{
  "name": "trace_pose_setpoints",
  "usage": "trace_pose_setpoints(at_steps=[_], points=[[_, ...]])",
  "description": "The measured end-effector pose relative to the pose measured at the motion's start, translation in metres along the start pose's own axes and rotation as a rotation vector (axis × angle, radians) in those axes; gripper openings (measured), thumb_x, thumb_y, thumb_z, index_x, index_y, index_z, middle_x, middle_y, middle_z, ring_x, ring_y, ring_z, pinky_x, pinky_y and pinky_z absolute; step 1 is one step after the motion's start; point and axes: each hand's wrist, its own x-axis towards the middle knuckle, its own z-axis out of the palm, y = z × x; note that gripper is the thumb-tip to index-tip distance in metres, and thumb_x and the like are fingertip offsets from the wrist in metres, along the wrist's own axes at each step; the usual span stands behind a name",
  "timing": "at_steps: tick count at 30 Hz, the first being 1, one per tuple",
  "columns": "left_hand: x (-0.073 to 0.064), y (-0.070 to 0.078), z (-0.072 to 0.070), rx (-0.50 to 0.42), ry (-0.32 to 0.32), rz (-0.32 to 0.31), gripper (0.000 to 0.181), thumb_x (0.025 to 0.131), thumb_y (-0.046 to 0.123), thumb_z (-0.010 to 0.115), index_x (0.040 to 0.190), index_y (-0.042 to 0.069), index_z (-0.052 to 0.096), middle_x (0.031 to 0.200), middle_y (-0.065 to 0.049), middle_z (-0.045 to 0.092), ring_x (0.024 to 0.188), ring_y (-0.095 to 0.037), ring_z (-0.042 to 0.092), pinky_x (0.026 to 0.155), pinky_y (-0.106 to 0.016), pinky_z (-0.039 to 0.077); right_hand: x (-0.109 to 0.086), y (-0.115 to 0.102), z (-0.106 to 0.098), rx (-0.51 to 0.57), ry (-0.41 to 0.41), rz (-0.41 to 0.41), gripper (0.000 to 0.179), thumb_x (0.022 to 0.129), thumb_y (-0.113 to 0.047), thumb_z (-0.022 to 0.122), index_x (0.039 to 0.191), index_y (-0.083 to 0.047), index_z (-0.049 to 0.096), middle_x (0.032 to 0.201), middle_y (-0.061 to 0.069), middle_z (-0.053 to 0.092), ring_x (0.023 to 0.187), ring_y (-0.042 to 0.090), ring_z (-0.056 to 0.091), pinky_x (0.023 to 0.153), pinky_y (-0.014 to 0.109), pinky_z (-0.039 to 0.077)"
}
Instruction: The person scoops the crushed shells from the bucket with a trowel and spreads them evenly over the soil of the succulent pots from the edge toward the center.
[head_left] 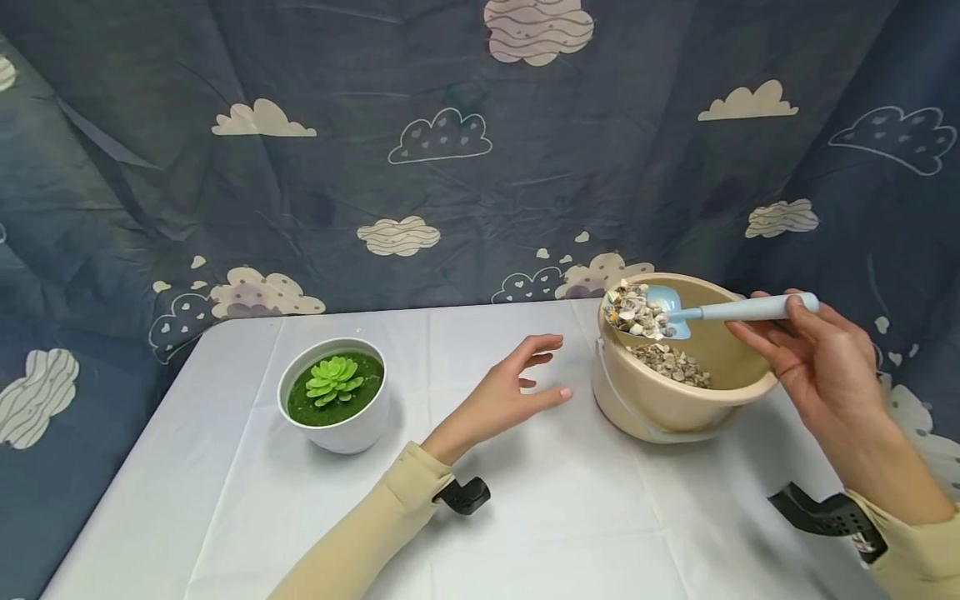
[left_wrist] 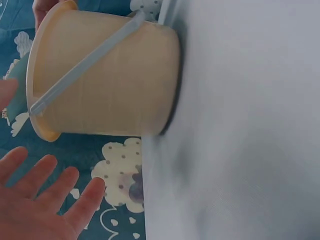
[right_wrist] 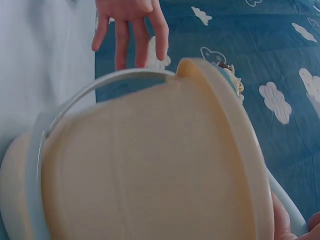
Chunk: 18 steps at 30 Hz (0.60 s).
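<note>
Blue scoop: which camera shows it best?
The head view, showing the blue scoop with handle and loaded blade. The right wrist view shows parts past the bucket; the left wrist view, only some blade.

Behind the white-covered table hangs a dark blue-grey cloth, which fills the background and continues down at the left and right sides. It is printed with pale clouds — some plain, some with wavy lines, some drawn only in outline. Creases run through it. The table surface shows straight fold lines — its far left corner is rounded. The light is soft.
</note>
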Motion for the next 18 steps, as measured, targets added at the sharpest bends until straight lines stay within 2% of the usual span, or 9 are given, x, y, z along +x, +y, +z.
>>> trace_pose_setpoints(at_steps=[5,12,18], points=[[-0.013,-0.001,-0.007,0.049,-0.010,0.009,0.061,0.089,0.036,0.072,0.143,0.033,0.043,0.146,0.011,0.045,0.133,-0.014,0.043,0.099,-0.036,0.044,0.000,0.005,0.007,0.003,-0.003,0.028,0.021,0.101,0.004,0.046,0.121,0.002,0.050,0.117,0.023,0.058,0.111,0.040,0.061,0.087,0.059,0.047],[-0.034,-0.004,-0.017,0.098,-0.028,-0.014,0.063,0.089,0.040,0.072,0.144,0.033,0.043,0.144,0.017,0.043,0.134,-0.011,0.041,0.100,-0.035,0.042,0.000,0.016,0.016,0.019,0.004,0.058,0.022,0.100,0.004,0.048,0.122,0.002,0.052,0.117,0.023,0.060,0.113,0.036,0.062,0.086,0.060,0.047],[-0.056,-0.004,-0.029,0.129,0.007,-0.041,0.062,0.088,0.037,0.074,0.142,0.037,0.044,0.143,0.018,0.045,0.133,-0.007,0.040,0.100,-0.036,0.043,0.001,0.027,0.023,0.022,-0.032,0.072,0.020,0.100,0.004,0.047,0.119,0.003,0.051,0.117,0.024,0.062,0.112,0.040,0.061,0.087,0.059,0.046]])
